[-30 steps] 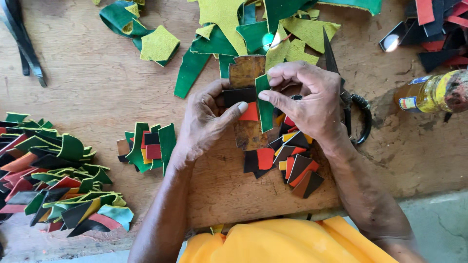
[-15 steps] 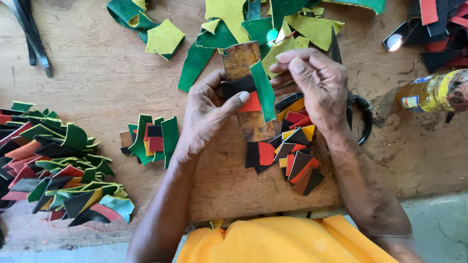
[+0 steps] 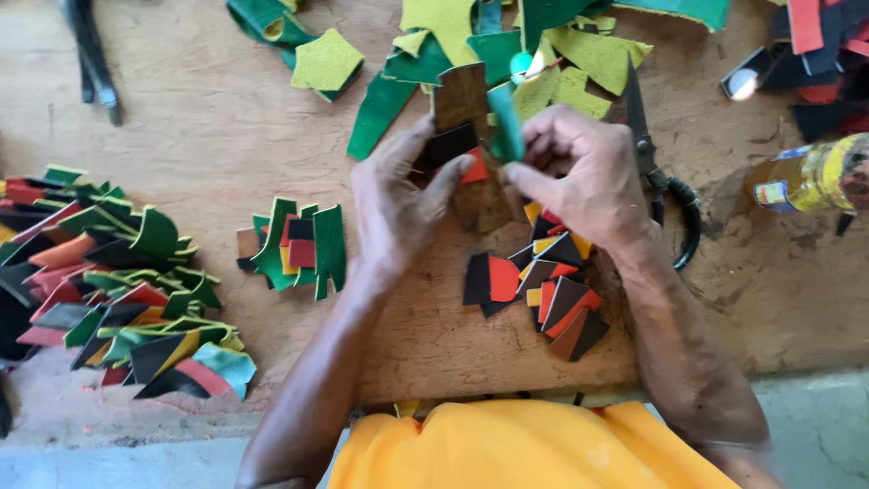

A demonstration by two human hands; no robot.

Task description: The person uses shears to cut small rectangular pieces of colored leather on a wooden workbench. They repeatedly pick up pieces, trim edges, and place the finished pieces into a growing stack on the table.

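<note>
The left hand pinches a small patch made of a black piece and a red piece stuck side by side. The right hand pinches a thin green strip that stands up next to the patch, touching it. Both are held just above a brown board on the table. More black, red and yellow bits lie on the board near the right wrist. Scissors lie beside the right hand.
</note>
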